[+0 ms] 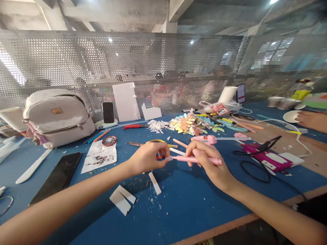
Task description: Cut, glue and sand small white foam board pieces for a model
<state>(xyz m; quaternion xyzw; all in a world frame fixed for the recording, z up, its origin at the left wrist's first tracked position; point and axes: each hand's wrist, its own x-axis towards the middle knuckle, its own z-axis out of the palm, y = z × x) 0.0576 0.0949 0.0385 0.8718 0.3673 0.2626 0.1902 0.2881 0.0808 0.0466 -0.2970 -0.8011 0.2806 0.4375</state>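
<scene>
My right hand [208, 163] grips a pink marker [189, 159], its tip pointing left. Between the thumb and fingers of my left hand [148, 157] is a small pale piece [168, 158], and the marker's tip meets it or comes very close. What the piece is made of I cannot make out. Behind my hands lie scissors with yellow-and-black handles [159, 141] and a pink glue gun [211, 139] with a clear stick. Nearer to me, white card strips [155, 183] and cut card pieces [120, 200] rest on the blue table among tiny scraps.
A heap of coloured paper cut-outs [187, 124] lies at the back, before a perforated metal screen [138, 64]. To the left are a backpack [57, 115] and a black phone [57, 173]. A magenta power strip [267, 157] with cables lies right, near another person's hand [313, 119].
</scene>
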